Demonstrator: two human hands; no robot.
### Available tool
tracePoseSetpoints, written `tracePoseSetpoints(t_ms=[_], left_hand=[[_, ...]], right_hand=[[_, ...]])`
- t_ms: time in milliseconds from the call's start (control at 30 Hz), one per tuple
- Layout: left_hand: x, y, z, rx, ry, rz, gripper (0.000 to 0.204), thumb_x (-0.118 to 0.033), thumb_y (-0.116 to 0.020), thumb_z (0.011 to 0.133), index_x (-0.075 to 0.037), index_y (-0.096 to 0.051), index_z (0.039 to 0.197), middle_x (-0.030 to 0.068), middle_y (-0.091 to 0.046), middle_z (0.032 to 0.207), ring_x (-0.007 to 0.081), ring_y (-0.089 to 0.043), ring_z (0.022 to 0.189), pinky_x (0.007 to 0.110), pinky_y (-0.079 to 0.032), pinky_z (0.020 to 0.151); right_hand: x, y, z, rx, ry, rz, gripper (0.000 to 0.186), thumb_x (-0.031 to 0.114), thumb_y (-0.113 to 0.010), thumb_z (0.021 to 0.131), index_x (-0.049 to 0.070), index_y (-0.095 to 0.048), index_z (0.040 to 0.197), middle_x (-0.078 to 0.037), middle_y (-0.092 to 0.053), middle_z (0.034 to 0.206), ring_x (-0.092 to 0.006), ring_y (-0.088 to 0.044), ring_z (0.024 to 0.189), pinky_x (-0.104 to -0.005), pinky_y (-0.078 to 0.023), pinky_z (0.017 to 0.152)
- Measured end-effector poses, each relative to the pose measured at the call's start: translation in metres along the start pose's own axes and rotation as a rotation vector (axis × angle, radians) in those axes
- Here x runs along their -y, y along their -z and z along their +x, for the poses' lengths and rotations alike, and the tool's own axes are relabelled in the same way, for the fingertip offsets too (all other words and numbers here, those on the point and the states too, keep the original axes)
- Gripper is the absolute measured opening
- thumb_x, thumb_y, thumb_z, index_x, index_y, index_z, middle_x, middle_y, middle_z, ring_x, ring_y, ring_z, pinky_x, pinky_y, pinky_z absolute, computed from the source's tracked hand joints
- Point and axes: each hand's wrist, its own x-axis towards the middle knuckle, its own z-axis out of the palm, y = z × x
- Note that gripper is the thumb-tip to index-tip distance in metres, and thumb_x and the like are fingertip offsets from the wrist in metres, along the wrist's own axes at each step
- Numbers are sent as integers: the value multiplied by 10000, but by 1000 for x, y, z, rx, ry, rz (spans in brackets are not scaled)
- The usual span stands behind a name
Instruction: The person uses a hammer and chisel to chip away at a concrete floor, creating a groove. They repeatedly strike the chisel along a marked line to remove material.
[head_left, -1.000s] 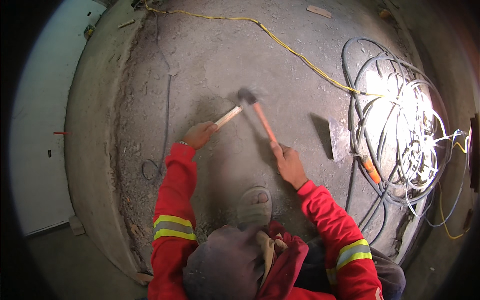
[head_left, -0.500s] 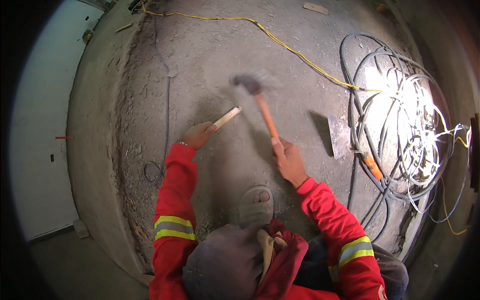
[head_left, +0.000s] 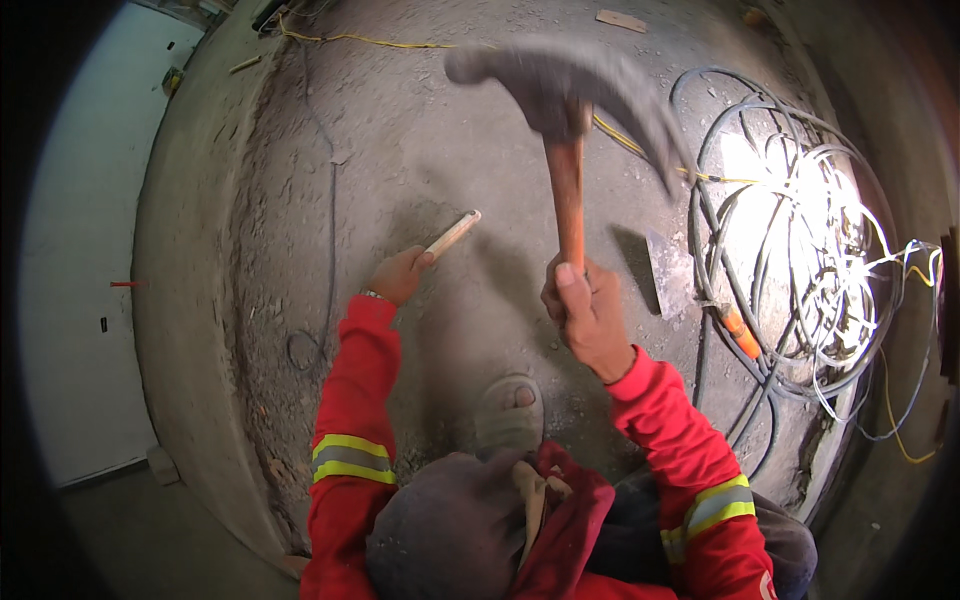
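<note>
My right hand (head_left: 592, 318) is closed around the reddish-orange handle of a claw hammer (head_left: 566, 190). The hammer is raised, its dark head high in the view and slightly blurred, claw curving to the right. In my left hand (head_left: 398, 275) is a short, pale wooden-looking stick (head_left: 455, 234), gripped at its near end. Its rounded far end points up and to the right, away from the hammer head. Whatever part of the stick lies inside or below my left fist is hidden.
Dusty concrete floor with rubble lies around. At right are coiled cables (head_left: 710, 200), an orange connector (head_left: 741, 333) and a flat metal plate (head_left: 670, 272). A yellow cord (head_left: 390, 41) crosses the far floor. My sandalled foot (head_left: 510, 412) is near the middle.
My right hand has lifted the hammer from near the stick's far end, so the head now looks larger. My left hand and the stick have barely moved.
</note>
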Motion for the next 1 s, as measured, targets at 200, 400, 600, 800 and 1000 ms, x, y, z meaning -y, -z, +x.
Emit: tracePoseSetpoints(t_ms=[200,400,600,800,1000], left_hand=[[4,-7,-1,-29,14,94,434,-470,-369,949,-96,-585,988,211,-615,868,426,-574,862,494,-425,734],[12,-1,0,-71,15,-161,405,-424,-376,954,-79,-585,991,214,-611,900,415,-578,868,479,-426,741],[5,-8,0,0,54,-70,419,-437,-369,954,-83,-588,999,205,-615,922,419,-577,872,486,-423,749],[2,-10,-4,-62,82,87,423,-457,-377,950,-95,-583,1022,207,-621,910,432,-572,888,503,-422,747],[4,-9,16,-132,-8,-51,405,-446,-387,948,-91,-575,999,212,-619,905,446,-570,872,517,-421,736]], right_hand=[[-51,-6,7,112,-246,-560,584,497,-492,909,-72,-605,845,-201,-493,555,-301,-448,509,-420,-384,535],[8,0,14,138,-149,-353,552,472,-518,905,-71,-606,862,-246,-451,574,-324,-446,496,-426,-386,528],[-12,-15,9,29,-2,-191,470,399,-545,910,-63,-593,837,-229,-471,566,-333,-474,479,-406,-385,500],[-23,-12,21,141,-256,-483,445,375,-549,910,-60,-593,826,-224,-499,559,-356,-528,495,-404,-397,508],[9,-12,22,86,-13,-229,460,394,-537,913,-59,-588,853,-235,-506,573,-386,-538,518,-432,-406,532]])
